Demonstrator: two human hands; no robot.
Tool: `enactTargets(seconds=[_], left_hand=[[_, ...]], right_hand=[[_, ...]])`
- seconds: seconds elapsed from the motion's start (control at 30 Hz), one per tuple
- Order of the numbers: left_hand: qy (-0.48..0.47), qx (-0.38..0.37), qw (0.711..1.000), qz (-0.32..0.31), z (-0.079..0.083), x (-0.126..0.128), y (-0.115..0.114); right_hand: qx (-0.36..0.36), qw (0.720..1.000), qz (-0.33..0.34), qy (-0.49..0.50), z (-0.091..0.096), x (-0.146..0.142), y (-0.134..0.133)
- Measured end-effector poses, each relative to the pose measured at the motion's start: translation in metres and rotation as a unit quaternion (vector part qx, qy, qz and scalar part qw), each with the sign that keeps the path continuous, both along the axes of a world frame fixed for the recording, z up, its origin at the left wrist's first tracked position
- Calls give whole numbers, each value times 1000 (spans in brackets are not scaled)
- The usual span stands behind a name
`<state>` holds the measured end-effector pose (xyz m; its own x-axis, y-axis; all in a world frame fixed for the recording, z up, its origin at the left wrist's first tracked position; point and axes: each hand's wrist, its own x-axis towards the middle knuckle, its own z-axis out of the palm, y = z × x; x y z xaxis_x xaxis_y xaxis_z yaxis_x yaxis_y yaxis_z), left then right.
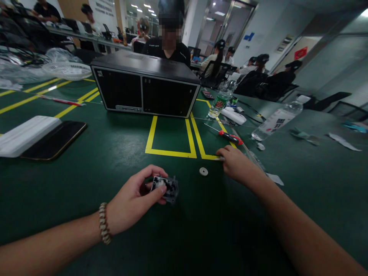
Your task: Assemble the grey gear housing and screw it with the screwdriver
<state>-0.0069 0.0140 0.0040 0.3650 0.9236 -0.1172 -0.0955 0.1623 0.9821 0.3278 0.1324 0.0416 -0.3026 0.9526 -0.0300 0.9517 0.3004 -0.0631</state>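
My left hand (pixel 135 197) is closed around a small dark gearbox-like housing (pixel 172 188), holding it above the green table. The thumb lies across its open face, where a pale part shows inside. Further right, my right hand (pixel 237 163) is low over the table with its fingers pinched on a small thin greyish piece (pixel 220 158), too small to name. Between the hands lies a round pale disc (pixel 203 171) with a centre hole, touched by neither. A red and black screwdriver (pixel 230 137) rests just beyond my right hand.
A large black box-shaped case (pixel 146 88) stands ahead, a person seated behind it. To the right are two water bottles (pixel 222 97) and a white object (pixel 234 115). A dark phone (pixel 54 140) and a white box (pixel 25 134) lie left. Yellow tape marks the table.
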Motion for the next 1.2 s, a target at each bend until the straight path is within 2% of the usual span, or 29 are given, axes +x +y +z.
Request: enactTargets(seconds=[0.1,0.17,0.2,0.3,0.37,0.5,0.63,0.8,0.97,1.2], left_hand=[[3,6,1000,-10,0,0,0],[7,6,1000,-14,1,1,1],[7,4,1000,-15,0,1,1],[-1,-2,1000,-15,-1,1,0],[-6,0,1000,-13,-1,1,0],[-5,4,1000,-8,-1,2,0],[8,6,1000,-15,0,1,1],[15,9,1000,-17,0,1,1],[15,8,1000,-22,1,1,1],[13,7,1000,-18,2,1,1]], right_hand=[[-17,999,23,33,6,-5,-3],[-61,991,43,111,15,-10,-7],[-112,974,54,188,20,-12,-10],[-267,891,72,361,29,-14,-17],[-287,868,65,400,31,-14,-20],[-231,880,57,412,32,-15,-22],[-199,892,102,392,36,-16,-23],[-138,928,128,321,36,-15,-24],[-93,941,165,280,35,-16,-25],[-41,970,176,164,35,-19,-24]])
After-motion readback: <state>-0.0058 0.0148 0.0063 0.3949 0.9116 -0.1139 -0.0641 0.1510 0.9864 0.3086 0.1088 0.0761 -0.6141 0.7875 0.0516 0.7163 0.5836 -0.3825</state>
